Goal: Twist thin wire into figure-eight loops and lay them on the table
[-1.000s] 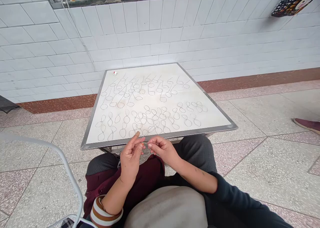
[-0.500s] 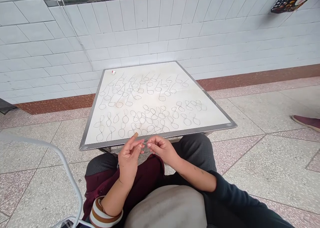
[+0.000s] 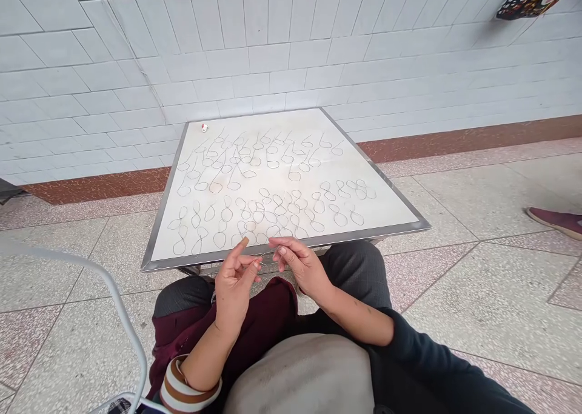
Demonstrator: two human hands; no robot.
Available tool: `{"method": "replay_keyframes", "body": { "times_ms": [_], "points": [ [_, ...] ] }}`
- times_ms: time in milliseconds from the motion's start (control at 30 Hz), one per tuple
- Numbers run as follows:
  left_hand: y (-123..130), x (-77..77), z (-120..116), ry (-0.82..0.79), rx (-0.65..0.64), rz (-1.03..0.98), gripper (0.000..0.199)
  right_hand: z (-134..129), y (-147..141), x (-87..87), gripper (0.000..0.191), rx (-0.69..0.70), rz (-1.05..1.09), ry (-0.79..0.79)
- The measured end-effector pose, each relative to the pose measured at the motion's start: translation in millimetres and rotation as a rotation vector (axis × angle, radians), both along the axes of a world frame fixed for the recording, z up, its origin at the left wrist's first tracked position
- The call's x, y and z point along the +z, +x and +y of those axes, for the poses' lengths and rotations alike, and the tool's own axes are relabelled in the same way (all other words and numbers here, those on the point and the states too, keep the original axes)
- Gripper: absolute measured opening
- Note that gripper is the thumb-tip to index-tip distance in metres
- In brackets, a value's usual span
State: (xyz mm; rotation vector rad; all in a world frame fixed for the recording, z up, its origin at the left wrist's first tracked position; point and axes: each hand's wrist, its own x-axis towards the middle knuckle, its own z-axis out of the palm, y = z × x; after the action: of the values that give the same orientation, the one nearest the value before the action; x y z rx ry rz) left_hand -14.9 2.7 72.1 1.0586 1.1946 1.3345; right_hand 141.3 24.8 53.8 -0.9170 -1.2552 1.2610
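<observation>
My left hand (image 3: 236, 280) pinches a thin wire (image 3: 267, 254) between thumb and fingertip, just in front of the table's near edge. Its index finger points up and has a tan wrap on the tip. Close by on the right, my right hand (image 3: 302, 267) has its fingers apart near the wire's free end; I cannot tell whether they touch it. On the white table (image 3: 273, 120) lie many thin wire shapes. Figure-eight wire loops (image 3: 340, 215) fill the near half, and single wire loops with straight tails (image 3: 294, 176) lie farther back.
A small red and white object (image 3: 204, 128) sits at the table's far left corner. The tiled wall (image 3: 268, 56) stands behind the table. A pale metal tube frame (image 3: 118, 305) rises at my left. Another person's shoe (image 3: 555, 220) shows at the right edge.
My right hand's fingers have opened from a pinch at the wire and moved slightly to the right. My left hand keeps its pinch in nearly the same place.
</observation>
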Motion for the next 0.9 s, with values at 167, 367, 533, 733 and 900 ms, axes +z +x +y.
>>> {"method": "replay_keyframes", "body": {
  "times_ms": [167, 367, 533, 733, 900],
  "points": [
    [2.1, 0.3, -0.3, -0.006, -0.052, 0.013, 0.053, -0.7, -2.6, 0.3, 0.026, 0.032, 0.150, -0.047],
    [2.2, -1.5, 0.5, 0.005, -0.008, -0.006, 0.050, -0.4, -4.2, -2.5, 0.023, 0.006, 0.215, -0.019],
    [1.6, 2.1, -0.9, -0.011, -0.068, 0.056, 0.054, 0.8, 0.9, -0.4, 0.029, -0.019, 0.104, 0.034],
    [3.6, 7.3, -2.8, -0.042, -0.128, 0.170, 0.057, 6.0, 17.3, 5.2, 0.041, -0.004, -0.433, 0.333],
    [4.1, 1.8, -1.9, -0.045, -0.169, 0.228, 0.067, 9.8, 29.0, 7.7, 0.054, 0.121, -0.733, 0.569]
  ]
}}
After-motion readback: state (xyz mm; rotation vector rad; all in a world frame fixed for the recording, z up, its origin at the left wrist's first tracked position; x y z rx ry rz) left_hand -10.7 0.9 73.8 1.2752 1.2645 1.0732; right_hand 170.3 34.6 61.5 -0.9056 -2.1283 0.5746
